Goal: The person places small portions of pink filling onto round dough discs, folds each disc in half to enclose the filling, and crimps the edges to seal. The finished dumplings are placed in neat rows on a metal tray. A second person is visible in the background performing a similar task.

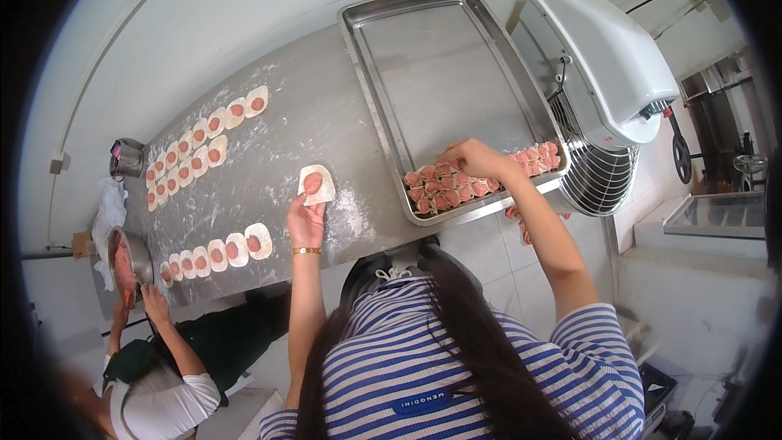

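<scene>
The left hand (306, 224) rests on the floured worktop (277, 147), its fingertips touching the lower edge of a dough wrapper (316, 184) with pink filling, at about 12 o'clock from the hand; the grip looks loose, not pinching. The right hand (472, 159) reaches into the metal tray (391, 106), fingers curled over the folded dumplings (444, 187) in its near corner; I cannot tell if it pinches one. The rows there are tight, so I think a careless push could squash neighbours, and the thin wrapper may tear if dragged.
</scene>
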The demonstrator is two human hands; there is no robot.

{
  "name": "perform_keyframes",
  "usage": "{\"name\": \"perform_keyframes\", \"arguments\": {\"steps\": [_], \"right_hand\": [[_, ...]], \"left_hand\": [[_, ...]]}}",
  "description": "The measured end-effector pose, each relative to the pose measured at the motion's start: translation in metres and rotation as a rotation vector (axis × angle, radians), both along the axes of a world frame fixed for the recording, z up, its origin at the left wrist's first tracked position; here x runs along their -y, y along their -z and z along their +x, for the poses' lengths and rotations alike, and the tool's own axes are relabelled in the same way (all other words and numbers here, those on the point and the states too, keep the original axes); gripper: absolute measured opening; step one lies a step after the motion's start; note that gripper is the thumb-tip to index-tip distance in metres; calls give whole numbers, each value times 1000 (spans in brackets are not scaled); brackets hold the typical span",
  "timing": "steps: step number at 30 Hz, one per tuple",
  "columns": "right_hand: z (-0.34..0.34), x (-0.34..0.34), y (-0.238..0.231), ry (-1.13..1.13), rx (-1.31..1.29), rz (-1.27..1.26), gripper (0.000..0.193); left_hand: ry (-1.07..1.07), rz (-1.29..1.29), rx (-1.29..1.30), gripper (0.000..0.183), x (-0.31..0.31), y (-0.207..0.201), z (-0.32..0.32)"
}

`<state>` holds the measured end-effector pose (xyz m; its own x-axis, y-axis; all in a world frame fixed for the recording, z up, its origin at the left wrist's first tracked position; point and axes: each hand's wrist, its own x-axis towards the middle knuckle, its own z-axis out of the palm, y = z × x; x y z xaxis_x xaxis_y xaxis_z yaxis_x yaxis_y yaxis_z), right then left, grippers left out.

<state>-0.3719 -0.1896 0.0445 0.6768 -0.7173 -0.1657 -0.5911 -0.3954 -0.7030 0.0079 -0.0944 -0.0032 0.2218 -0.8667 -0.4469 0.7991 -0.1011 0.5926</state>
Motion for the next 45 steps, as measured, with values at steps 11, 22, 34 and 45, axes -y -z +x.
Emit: {"name": "perform_keyframes", "arguments": {"steps": [11, 22, 34, 45], "right_hand": [[42, -6, -10, 360, 27, -221, 38], [199, -54, 50, 699, 879, 897, 15], [192, -51, 50, 702, 743, 967, 21], [189, -59, 60, 477, 803, 732, 34]], "left_hand": [[238, -76, -7, 37, -8, -41, -22], [212, 101, 400, 32, -27, -19, -24], [312, 173, 619, 27, -25, 13, -12], [360, 82, 473, 35, -28, 0, -18]]}}
